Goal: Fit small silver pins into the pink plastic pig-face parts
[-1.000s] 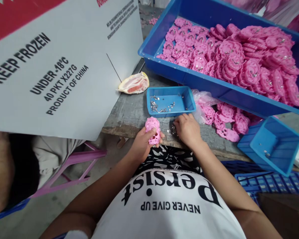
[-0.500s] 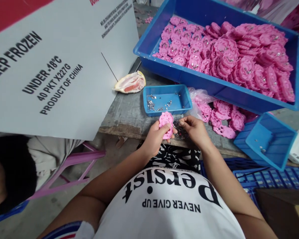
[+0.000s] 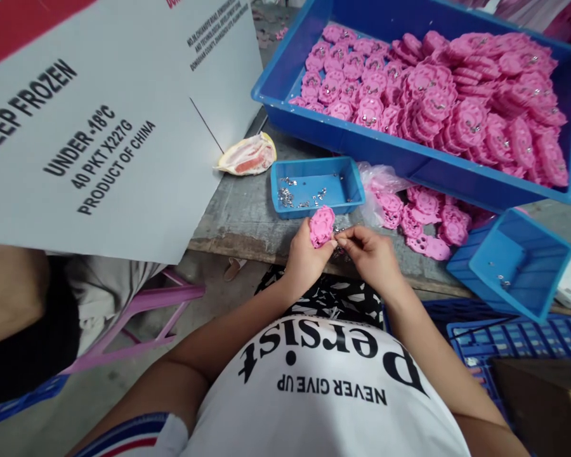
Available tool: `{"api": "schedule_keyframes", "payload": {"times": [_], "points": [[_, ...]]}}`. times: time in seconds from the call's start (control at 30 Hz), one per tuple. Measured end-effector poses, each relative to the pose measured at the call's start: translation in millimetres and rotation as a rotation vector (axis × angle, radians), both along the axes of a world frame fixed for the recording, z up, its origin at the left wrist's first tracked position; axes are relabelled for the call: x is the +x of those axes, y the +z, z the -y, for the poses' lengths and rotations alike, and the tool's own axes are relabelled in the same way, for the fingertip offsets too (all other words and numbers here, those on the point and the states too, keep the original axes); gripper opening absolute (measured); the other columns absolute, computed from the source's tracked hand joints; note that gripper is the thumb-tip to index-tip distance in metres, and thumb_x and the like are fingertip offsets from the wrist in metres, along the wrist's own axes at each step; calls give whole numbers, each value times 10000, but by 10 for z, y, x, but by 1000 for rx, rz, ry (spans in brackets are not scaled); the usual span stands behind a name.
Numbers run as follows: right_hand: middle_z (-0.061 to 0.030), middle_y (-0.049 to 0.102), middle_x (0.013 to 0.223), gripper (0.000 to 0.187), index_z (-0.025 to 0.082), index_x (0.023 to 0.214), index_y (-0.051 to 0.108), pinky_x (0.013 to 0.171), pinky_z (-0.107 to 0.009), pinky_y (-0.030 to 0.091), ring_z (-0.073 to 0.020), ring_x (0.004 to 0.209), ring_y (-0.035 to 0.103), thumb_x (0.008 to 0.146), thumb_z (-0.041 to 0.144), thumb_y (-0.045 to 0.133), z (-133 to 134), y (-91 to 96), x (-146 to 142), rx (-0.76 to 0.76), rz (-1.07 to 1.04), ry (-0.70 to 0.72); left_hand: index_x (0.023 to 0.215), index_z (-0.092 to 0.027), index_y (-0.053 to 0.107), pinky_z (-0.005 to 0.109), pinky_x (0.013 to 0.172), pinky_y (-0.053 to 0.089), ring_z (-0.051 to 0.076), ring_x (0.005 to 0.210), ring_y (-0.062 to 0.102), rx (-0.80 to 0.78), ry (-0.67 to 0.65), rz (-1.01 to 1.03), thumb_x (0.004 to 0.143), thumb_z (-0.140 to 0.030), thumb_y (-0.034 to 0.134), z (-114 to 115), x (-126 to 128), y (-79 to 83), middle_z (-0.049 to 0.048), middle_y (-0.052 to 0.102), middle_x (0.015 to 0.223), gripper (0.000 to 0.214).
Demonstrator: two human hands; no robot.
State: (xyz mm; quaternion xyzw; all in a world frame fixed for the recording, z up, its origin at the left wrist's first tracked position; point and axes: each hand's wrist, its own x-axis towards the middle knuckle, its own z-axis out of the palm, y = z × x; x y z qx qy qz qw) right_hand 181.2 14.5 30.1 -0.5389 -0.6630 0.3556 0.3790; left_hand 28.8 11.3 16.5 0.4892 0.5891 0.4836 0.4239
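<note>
Your right hand [image 3: 374,257] has come in beside your left hand [image 3: 306,261], whose fingers grip one pink piece [image 3: 321,225] near one small blue tray [image 3: 314,181]. Right thumb and forefinger pinch together, contents unclear. One large blue tub [image 3: 385,155] sits beyond.

From the left hand [image 3: 308,259], twelve o'clock was blocked by a blue rectangular plastic tray [image 3: 332,181]; ten o'clock was left open.
</note>
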Motion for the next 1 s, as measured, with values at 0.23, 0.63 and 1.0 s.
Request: {"api": "schedule_keyframes", "payload": {"times": [0.23,0.63,1.0], "points": [[-47,761,828,94,231,831,721,723,-334,485,-205,746,659,877,275,653,94,-12,-39,115,67,-79,948,-197,590,290,747,507,165,768,635,2,29,32,712,-118,741,23,10,8,6,688,849,291],[43,504,616,251,217,764,647,557,-265,350,-127,589,428,841,449,703,179,-122,-144,-167,-402,-169,961,-199,605,253,672,473,134,696,590,54,142,5,723,-159,737,31,104,-30,-13,658,799,276],[13,596,719,191,224,776,636,646,-304,405,-151,655,494,799,396,717,217,-111,-200,-42,-305,-250,892,-210,571,267,649,471,132,657,576,115,142,-84,729,-137,734,57,110,57,-30,629,741,242]]}}
